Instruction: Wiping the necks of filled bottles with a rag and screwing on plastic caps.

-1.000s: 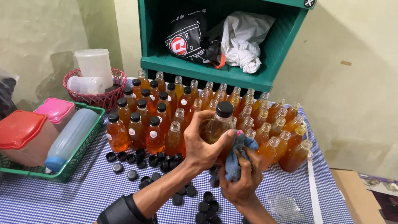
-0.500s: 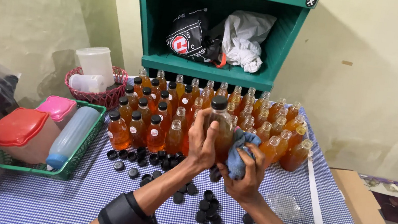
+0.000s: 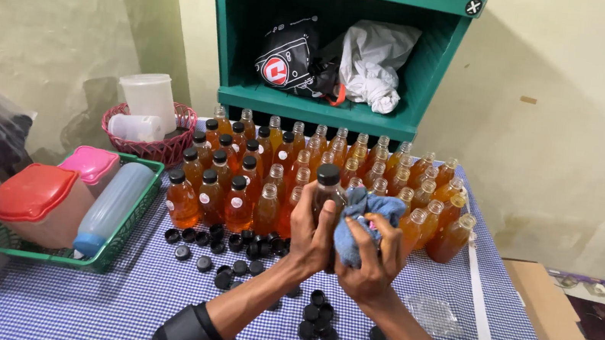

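Above the blue checked tablecloth, the left hand is wrapped around a capped bottle of amber liquid, fingers curled about its body and holding it upright, just in front of the massed bottles. Beside it on the right, the right hand presses a blue cloth against the bottle's side, fingers bunched around the fabric. The step in hand appears to be wiping the outside of a capped bottle; completing it would call for turning the bottle within the left grip so that the cloth reaches the far side, while keeping it vertical. Both forearms rise from the lower edge of the view and converge, wrists bent slightly inward, dark cuffs at the elbows. Below and to the left of the hands lie loose black caps scattered on the cloth. Farther left stands a green basket with a red-lidded container; beyond the bottles, a teal shelf
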